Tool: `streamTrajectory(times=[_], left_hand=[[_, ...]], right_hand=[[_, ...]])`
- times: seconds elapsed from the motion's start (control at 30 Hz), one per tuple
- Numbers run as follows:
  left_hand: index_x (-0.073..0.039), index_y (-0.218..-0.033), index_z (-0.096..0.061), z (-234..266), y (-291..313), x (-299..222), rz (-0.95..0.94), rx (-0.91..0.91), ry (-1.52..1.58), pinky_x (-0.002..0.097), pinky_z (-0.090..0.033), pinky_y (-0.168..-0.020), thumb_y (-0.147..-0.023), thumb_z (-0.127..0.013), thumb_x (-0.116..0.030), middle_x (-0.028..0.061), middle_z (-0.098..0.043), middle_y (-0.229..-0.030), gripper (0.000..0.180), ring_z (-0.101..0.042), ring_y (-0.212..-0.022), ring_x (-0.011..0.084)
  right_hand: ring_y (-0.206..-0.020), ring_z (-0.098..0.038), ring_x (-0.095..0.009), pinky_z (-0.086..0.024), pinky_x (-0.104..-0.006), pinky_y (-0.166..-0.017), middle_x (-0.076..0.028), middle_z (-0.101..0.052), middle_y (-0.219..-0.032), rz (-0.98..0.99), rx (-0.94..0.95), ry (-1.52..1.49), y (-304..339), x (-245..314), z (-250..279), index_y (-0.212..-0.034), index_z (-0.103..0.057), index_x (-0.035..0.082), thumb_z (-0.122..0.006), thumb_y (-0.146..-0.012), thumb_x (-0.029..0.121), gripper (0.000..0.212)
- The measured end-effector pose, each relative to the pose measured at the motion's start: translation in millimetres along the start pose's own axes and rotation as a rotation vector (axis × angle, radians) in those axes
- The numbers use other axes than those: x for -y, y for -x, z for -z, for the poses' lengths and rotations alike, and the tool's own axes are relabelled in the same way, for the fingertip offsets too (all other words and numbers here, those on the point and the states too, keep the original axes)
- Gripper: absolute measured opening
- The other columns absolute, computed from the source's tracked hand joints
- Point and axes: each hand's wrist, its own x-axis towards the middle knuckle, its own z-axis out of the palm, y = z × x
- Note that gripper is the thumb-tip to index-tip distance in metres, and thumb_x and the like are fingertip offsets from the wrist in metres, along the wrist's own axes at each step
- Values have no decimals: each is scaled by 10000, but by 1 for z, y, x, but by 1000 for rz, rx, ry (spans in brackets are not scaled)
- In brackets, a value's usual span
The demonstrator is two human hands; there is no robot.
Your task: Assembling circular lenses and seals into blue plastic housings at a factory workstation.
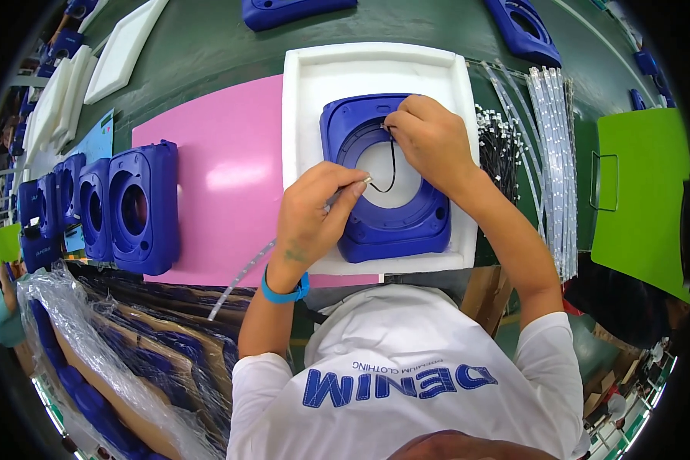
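Observation:
A blue plastic housing [395,244] with a large round opening lies in a white foam tray [303,61]. My left hand [310,215], with a blue wristband, pinches a small white connector at the opening's left side. A translucent LED strip [241,277] trails from under this hand down to the left. From the connector a thin black cable [394,165] curves across the opening up to my right hand [435,146]. The right fingers are closed on the cable's upper end, at the housing's inner top rim. They partly hide that end.
A pink sheet [230,146] lies left of the tray, with several blue housings [146,207] standing at its left edge. To the right are black cables [498,146], a bundle of LED strips [556,169] and a green board [644,192]. Plastic-wrapped parts [130,368] sit lower left.

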Motion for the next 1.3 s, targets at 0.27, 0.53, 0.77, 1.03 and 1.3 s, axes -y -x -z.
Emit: streamTrajectory(times=[0.27, 0.53, 0.77, 1.03, 1.3], left_hand=[[44, -1112, -742, 1, 1, 6, 108, -6, 93, 281, -571, -795, -995, -715, 29, 107, -730, -969, 121, -745, -869, 177], [39, -1092, -750, 1, -4, 3, 150, 17, 89, 284, -584, -787, -995, -716, 22, 108, -723, -963, 103, -750, -860, 178], [28, -1074, -750, 1, -2, 2, 126, 4, 86, 296, -594, -729, -981, -726, 20, 120, -724, -947, 96, -755, -836, 198], [-8, -1015, -795, 3, -21, 1, -203, -236, -428, 363, -539, -693, -880, -771, 38, 86, -691, -923, 145, -668, -810, 254], [-38, -997, -811, -8, -34, 7, -207, -160, -599, 390, -544, -721, -854, -794, -6, 90, -675, -881, 147, -668, -832, 281]], right_hand=[[-810, -708, -296, -582, -432, -679, -78, -668, -831, 8, 158, -13, -15, 0, 5, -762, -712, 61, -717, -787, 33, 38], [-736, -696, -308, -577, -438, -646, -85, -651, -836, 4, 217, 21, -14, 3, 0, -756, -687, 60, -703, -760, 32, 32], [-775, -703, -251, -568, -389, -644, -70, -645, -898, 78, 234, 122, 7, 7, -4, -990, -763, 23, -737, -831, 36, 162], [-1051, -702, -396, -552, -465, -924, -172, -759, -1118, -76, 279, -120, -42, -18, 23, -1146, -790, 23, -667, -1039, 380, 393], [-921, -711, -292, -547, -429, -889, -232, -780, -994, -420, 931, -392, -104, -47, -26, -968, -776, -103, -424, -1068, 743, 921]])
